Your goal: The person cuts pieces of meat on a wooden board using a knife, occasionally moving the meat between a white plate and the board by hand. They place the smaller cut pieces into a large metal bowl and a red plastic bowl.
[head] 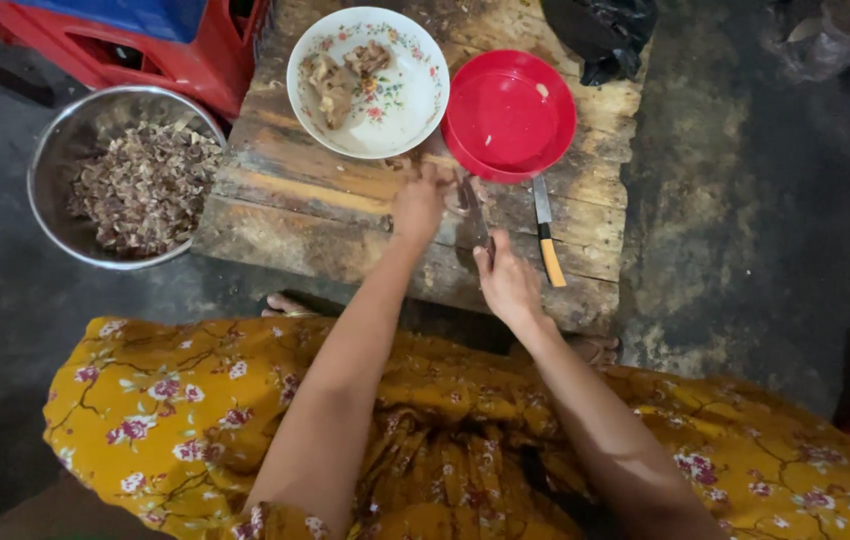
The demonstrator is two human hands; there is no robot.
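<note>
**A:** Item one, the room?

**B:** Dark, stained concrete floor [745, 200] all round you — worn pale in patches at your right. You sit low, a yellow flowered skirt [175, 420] spread over your knees.

**A:** Item two, the work surface?

**B:** A rough wooden plank board [295, 200], scarred and discoloured, set straight on the floor before you. A red plastic crate [145, 45] stands behind its far left corner, a black plastic bag [605, 35] at its far right.

**A:** Vessels?

**B:** Steel bowl [55, 160] on the floor, just left of the board, holding chopped brown pieces. On the board, a white flowered plate [405, 90] with a few pieces of meat, and touching it on the right a red plastic bowl [510, 115].

**A:** Your hands?

**B:** Your left hand [420, 205] presses fingers down on a small piece on the board, just below the two dishes; what it is I cannot tell. Your right hand [507, 280] is closed round the handle of a knife [473, 215], blade pointing away from you, beside the left fingers.

**A:** Smallest?

**B:** A second knife with a yellow handle [548, 245], lying loose on the board just right of your right hand.
</note>
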